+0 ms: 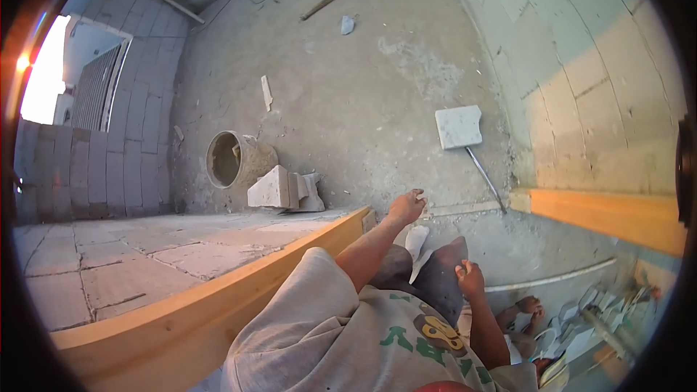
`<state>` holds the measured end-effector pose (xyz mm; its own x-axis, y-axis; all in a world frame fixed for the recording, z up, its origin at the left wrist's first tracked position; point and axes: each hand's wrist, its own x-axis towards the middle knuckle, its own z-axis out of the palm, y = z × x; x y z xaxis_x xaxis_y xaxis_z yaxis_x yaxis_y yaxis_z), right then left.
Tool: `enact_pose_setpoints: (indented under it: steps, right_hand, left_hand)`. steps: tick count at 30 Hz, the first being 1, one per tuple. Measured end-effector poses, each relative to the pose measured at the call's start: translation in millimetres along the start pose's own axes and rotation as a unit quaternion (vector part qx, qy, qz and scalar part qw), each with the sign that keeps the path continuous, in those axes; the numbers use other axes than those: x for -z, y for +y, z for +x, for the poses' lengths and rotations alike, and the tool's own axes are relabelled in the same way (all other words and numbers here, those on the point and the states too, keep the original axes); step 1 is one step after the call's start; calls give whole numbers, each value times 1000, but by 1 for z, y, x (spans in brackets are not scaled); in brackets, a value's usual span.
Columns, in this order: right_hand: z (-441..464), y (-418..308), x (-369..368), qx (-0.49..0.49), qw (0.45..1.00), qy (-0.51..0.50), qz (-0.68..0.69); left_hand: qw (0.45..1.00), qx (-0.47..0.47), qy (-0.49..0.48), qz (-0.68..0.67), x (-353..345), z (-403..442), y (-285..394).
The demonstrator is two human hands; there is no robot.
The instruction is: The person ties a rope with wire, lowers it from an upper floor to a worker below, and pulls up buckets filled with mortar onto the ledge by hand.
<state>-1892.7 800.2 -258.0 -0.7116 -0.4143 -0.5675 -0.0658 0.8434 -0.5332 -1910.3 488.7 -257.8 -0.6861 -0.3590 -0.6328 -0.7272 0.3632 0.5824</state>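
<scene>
My left hand (408,207) is stretched forward past the end of an orange wooden board (210,287), its fingers loosely bent and apart, with nothing visible in them. Close to my body on the right, my right hand (470,277) hangs over my dark trouser leg, fingers slightly curled and apart, also with nothing visible in them. A pale pointed item (417,250), which I cannot make out clearly, shows between my legs. Ahead and to the left, several broken blocks (272,189) lie beside a mortar-stained bucket (254,160) tipped on its side.
A white block piece (459,128) lies near a metal rod (485,178). Another wooden board (602,218) projects from the right wall. At lower right are another person's hands (532,306), a pale strip (555,276) and scattered debris. A stick (328,1) lies farther off.
</scene>
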Motion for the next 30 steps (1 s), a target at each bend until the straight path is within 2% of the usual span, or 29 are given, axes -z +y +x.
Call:
enact_pose_setpoints:
  steps: [2, 3, 6, 10, 11, 13, 15, 18, 21, 22, 23, 24, 27, 29, 30]
  right_hand:
    - [40, -18, 23, 53, 999, -8, -8]
    - [55, -35, 36, 60, 996, -66, -25]
    - [104, -31, 29, 154, 979, -93, -92]
    - [227, -64, 89, 135, 955, -187, -187]
    - [247, -101, 120, 146, 945, -211, -203]
    - [320, -114, 158, 84, 921, -290, -248]
    - [388, -130, 182, 123, 906, -220, -339]
    - [482, -185, 202, 151, 859, -227, -434]
    - [566, -263, 187, 219, 843, -199, -448]
    - [577, -294, 183, 218, 856, -196, -425]
    - [586, -328, 172, 220, 869, -192, -401]
    - [606, -379, 145, 234, 883, -179, -365]
    - [655, -450, 93, 232, 882, -243, -331]
    - [657, -544, 52, 246, 867, -284, -329]
    - [665, -570, 38, 256, 864, -275, -335]
  left_hand:
    - [995, -14, 52, -80, 36, 24, 20]
    - [995, 1, 52, -81, 52, 35, 26]
    - [994, 52, 58, -80, 80, 54, 3]
    - [966, 177, 151, -110, 112, 90, -43]
    - [956, 215, 159, -124, 105, 82, -52]
    - [929, 259, 186, -186, 100, 77, -59]
    - [903, 283, 220, -237, 120, 87, -66]
    - [876, 292, 269, -273, 125, 86, -69]
    - [856, 354, 199, -320, 150, 109, -76]
    - [839, 382, 161, -352, 166, 117, -77]
    - [836, 384, 164, -357, 179, 130, -84]
    - [836, 379, 182, -353, 206, 154, -106]
    - [826, 405, 199, -338, 289, 208, -144]
    - [812, 347, 298, -362, 357, 228, -164]
    - [785, 308, 336, -419, 394, 232, -172]
